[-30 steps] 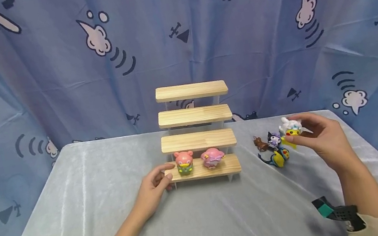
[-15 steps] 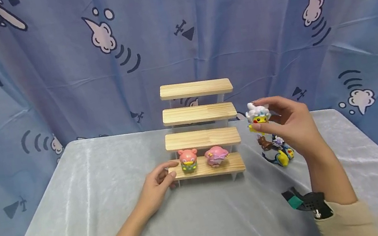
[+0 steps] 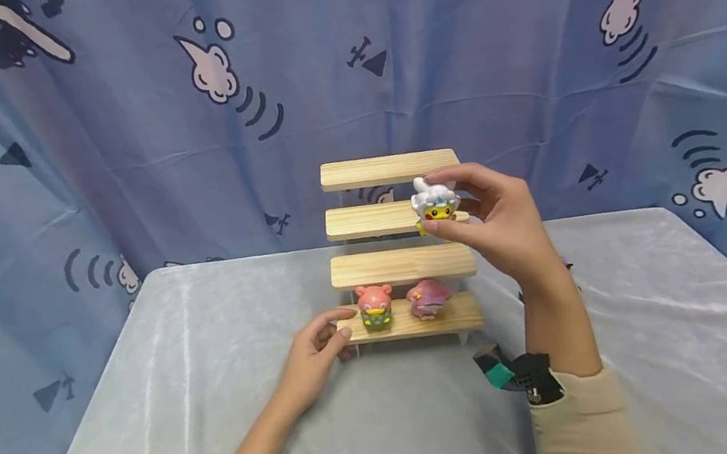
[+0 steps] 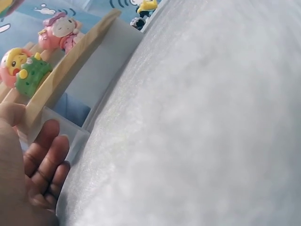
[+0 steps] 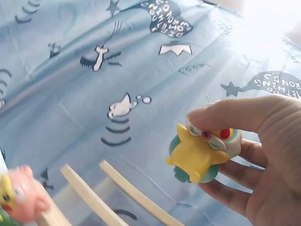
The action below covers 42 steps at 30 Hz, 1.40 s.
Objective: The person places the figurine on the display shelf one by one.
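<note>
My right hand [image 3: 501, 223] pinches a small yellow figurine with a white fluffy hood [image 3: 436, 204] between thumb and fingers. It is held up in front of the right part of the upper shelves; the right wrist view shows its yellow underside. A four-tier wooden display stand [image 3: 390, 168] faces me. My left hand [image 3: 310, 358] grips the left end of its lowest shelf, thumb above and fingers below in the left wrist view. On that shelf sit a pink-hooded figurine with a green body [image 3: 375, 308] and, to its right, a pink and purple figurine [image 3: 429, 299].
More small figurines [image 3: 565, 263] lie on the table right of the stand, mostly hidden behind my right forearm. A pale velvety cloth [image 3: 210, 351] covers the table. Behind it hangs a blue curtain [image 3: 132, 113] with plane and cloud prints.
My right hand has carried the yellow figurine leftward and up, from beside the other figurines to the front of the upper shelves. My left hand keeps its hold on the lowest shelf.
</note>
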Each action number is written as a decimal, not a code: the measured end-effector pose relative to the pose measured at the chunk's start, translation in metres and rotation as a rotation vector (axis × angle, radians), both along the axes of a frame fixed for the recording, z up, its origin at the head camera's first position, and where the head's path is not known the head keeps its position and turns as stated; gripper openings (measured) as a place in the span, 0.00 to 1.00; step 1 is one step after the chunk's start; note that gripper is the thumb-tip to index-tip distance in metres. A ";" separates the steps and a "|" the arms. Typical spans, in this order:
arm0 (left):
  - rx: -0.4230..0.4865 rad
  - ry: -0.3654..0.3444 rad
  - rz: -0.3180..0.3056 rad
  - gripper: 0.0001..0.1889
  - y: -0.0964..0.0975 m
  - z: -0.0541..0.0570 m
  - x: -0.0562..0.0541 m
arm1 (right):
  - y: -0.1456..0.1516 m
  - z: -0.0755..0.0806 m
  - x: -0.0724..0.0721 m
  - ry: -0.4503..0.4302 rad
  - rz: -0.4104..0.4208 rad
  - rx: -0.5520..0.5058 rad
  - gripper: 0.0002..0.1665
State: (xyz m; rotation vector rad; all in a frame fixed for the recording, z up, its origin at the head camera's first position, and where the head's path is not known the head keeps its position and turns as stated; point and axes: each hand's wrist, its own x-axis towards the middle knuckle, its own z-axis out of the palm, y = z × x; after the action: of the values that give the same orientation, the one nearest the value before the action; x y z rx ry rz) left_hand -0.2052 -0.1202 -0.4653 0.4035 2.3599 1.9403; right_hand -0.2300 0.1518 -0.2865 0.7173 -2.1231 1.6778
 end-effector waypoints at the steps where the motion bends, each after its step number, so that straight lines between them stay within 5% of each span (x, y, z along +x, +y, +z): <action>1: 0.002 0.002 -0.004 0.15 0.001 0.000 0.000 | -0.002 -0.001 -0.001 0.006 0.005 -0.003 0.28; 29: -0.016 0.025 -0.001 0.15 0.003 0.003 0.000 | -0.034 -0.051 -0.027 -0.128 0.075 0.093 0.27; 42: -0.015 0.020 0.010 0.15 0.001 0.002 0.000 | -0.043 -0.065 -0.035 -0.089 -0.003 0.210 0.26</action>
State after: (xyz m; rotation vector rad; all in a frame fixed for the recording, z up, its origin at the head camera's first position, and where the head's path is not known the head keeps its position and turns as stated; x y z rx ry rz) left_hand -0.2053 -0.1192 -0.4636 0.4124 2.3914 1.9310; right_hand -0.2652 0.1092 -0.3517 0.7083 -2.3867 1.5265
